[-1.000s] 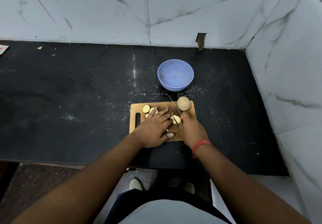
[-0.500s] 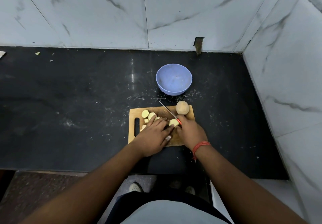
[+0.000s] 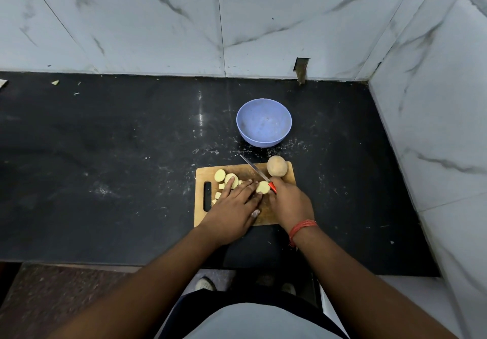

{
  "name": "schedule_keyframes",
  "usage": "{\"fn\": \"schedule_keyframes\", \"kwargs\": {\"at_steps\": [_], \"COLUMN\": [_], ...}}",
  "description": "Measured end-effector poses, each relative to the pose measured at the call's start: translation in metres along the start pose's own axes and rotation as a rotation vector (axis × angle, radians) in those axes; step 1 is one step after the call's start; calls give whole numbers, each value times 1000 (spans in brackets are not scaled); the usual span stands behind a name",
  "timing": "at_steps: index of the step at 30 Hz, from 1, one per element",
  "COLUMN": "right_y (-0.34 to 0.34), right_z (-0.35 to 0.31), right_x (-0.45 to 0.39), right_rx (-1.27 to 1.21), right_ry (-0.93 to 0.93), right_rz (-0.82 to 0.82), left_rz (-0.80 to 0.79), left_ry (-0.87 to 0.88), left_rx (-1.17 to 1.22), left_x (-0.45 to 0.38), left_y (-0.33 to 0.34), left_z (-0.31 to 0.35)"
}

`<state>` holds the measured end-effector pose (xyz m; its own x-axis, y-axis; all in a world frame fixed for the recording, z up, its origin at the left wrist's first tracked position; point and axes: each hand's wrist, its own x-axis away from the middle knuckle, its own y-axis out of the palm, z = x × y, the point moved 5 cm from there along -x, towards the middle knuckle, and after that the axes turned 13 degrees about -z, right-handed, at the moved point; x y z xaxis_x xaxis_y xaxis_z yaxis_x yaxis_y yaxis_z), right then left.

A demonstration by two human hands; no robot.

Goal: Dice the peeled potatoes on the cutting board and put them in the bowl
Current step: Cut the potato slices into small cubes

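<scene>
A person stood at a dark stone counter (image 3: 105, 154) set into a corner of pale marble tiles (image 3: 158, 22), seen from above. A wooden cutting board (image 3: 263, 218) lay near the counter's front edge. The left hand (image 3: 234, 207) lay flat with straight fingers across a potato slice (image 3: 263, 187), likely pinning it so it would not slide under the blade. The right hand (image 3: 290, 204) was wrapped around the red handle of a small knife (image 3: 257, 171), whose thin blade pointed away and to the left, its tip just past the board's far edge, apparently lined up for the next cut. More round slices (image 3: 226, 176) and a few small cubes (image 3: 218, 195) sat toward the board's left side, beside its handle slot. One whole peeled potato (image 3: 277, 169) waited at the far right corner, clear of the cutting. A blue bowl (image 3: 263, 138) stood just beyond the board, close enough for an easy transfer, and held no potato yet.
</scene>
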<state>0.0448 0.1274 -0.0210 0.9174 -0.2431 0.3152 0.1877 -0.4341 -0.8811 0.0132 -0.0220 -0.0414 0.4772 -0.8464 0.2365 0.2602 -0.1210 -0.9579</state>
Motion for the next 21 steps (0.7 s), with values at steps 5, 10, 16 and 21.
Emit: {"fn": "schedule_keyframes", "kwargs": {"at_steps": [5, 10, 16, 21], "right_y": [0, 0, -1, -2], "right_z": [0, -1, -1, -1], "right_x": [-4, -5, -4, -3], "right_rx": [-15, -32, -34, -59], "right_ry": [-8, -22, -8, -19], "right_rz": [-8, -16, -14, -26], "left_rz": [5, -11, -25, -43], "left_ry": [-8, 0, 3, -1], "left_rx": [25, 0, -5, 3], "left_x": [-2, -2, -1, -2], "left_y": [-2, 2, 3, 4], "left_z": [-2, -5, -6, -8]}}
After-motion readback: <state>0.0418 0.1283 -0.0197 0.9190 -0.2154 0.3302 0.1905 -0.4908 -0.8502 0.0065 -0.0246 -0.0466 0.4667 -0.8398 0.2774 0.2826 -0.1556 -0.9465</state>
